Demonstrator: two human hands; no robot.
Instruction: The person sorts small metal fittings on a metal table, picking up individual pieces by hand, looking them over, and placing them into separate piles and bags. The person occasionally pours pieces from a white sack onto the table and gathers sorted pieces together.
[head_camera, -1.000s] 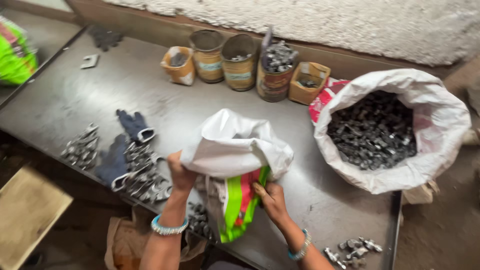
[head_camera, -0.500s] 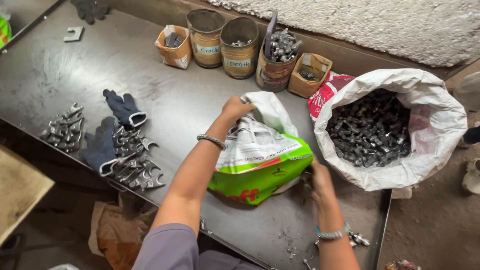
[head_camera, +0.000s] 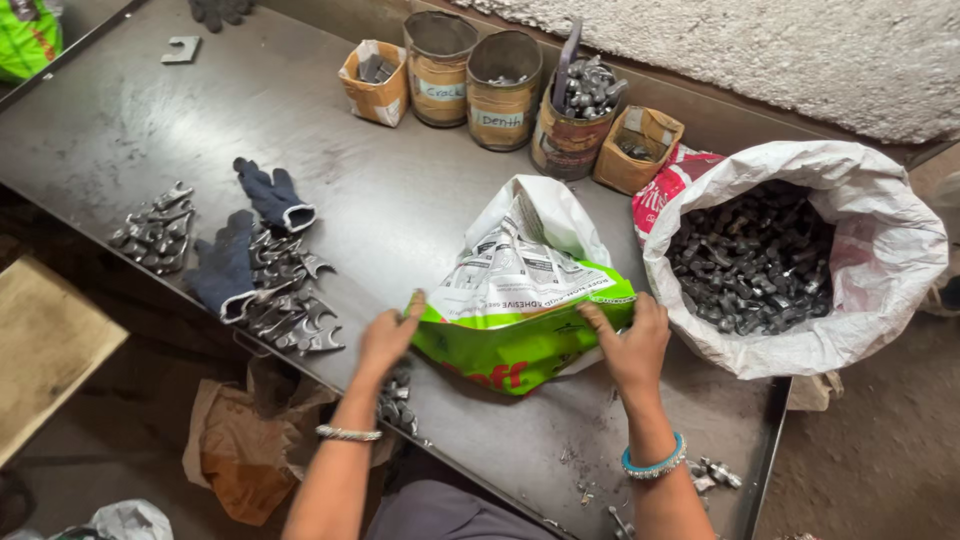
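While lying flat, green sack (head_camera: 520, 335) sits between both hands (head_camera: 625, 345).

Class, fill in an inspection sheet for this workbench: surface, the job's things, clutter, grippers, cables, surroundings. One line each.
Surface: dark metal table, scuffed and dusty.
Job's things: green and white sack lying on the table, gripped at both ends.
Clutter: large white sack of dark metal parts; tins and cardboard boxes along the wall; dark gloves among piles of metal pieces; loose bits near the front edge.
Grippers: left hand and right hand both hold the sack; fingers curled on its rim.
Cables: nothing seen.
Surroundings: rough pale wall behind; brown paper bag on the floor.
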